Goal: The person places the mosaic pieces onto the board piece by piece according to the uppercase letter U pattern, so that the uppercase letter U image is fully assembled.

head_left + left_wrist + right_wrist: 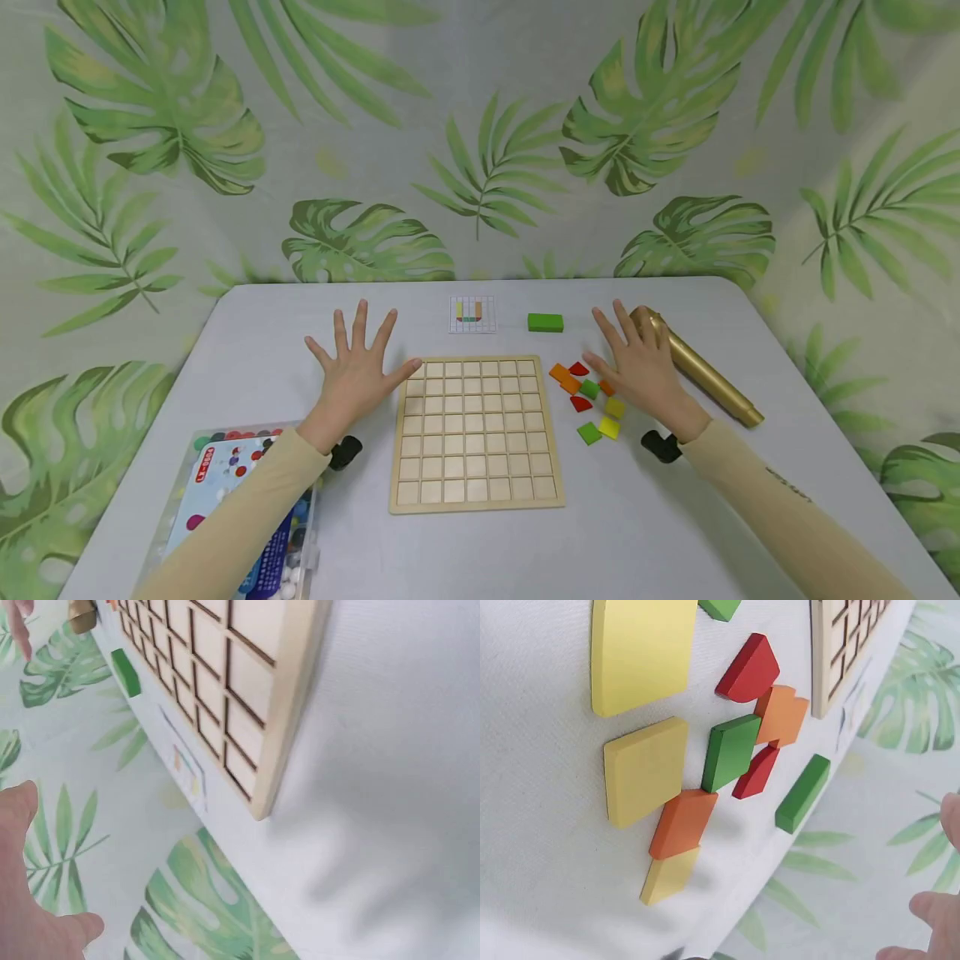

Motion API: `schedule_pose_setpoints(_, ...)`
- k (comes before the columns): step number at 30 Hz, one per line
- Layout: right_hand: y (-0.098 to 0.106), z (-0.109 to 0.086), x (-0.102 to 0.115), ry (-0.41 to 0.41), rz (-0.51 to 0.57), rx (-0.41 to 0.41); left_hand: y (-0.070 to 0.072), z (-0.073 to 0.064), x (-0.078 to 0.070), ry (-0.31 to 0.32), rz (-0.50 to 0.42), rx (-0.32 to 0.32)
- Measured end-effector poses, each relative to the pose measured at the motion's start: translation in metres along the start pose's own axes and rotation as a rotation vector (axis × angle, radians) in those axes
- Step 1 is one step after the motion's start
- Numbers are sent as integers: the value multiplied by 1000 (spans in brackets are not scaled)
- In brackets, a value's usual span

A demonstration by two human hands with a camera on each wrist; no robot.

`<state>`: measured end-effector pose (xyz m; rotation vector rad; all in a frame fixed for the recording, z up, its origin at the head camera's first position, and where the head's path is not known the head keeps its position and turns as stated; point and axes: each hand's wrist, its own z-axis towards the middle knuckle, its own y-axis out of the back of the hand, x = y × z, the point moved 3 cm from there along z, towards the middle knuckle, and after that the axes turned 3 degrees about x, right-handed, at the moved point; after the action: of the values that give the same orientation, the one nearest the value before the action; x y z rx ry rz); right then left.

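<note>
With fingers spread and nothing held, my left hand hovers by the upper left corner of a wooden grid board. My right hand is also spread and holds nothing, above the right side of a loose group of coloured tiles. In the right wrist view that group shows yellow tiles, a green tile, orange tiles and red quarter-round pieces. Behind the board lie a printed pattern card and a green block.
A gold tube lies slanted at the right, just beyond my right hand. At the front left, under my left forearm, is a clear plastic case with coloured balls and a printed sheet. A leaf-patterned curtain hangs behind the white table.
</note>
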<state>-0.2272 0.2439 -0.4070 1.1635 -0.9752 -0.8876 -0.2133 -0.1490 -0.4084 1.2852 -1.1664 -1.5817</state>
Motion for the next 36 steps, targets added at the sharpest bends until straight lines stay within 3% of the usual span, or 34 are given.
schedule_pose_setpoints(6,5,0,-2,75,9,-15,14,-8,-9,-35,-5,-2)
schedule_pose_setpoints(9,9,1,-5,143,72,-59,25,-19,-19,-76,-38,-1)
schedule_pose_setpoints(14,12,2,-14,224,353,-79,40,-51,-41,-180,-165,5)
schedule_pose_setpoints(17,12,2,-20,223,543,-47,45,-76,-55,-234,-264,9)
schedule_pose_setpoints(20,8,3,-29,203,700,-3,44,-102,-66,-241,-372,18)
schedule_pose_setpoints(25,-3,5,-41,161,890,66,21,-138,-75,-162,-515,57)
schedule_pose_setpoints(30,-14,3,-54,122,1001,99,-20,-150,-70,3,-665,108)
schedule_pose_setpoints(33,-19,3,-59,107,1034,115,-41,-149,-65,53,-647,92)
schedule_pose_setpoints(36,-23,4,-61,98,1061,138,-53,-146,-60,53,-550,61)
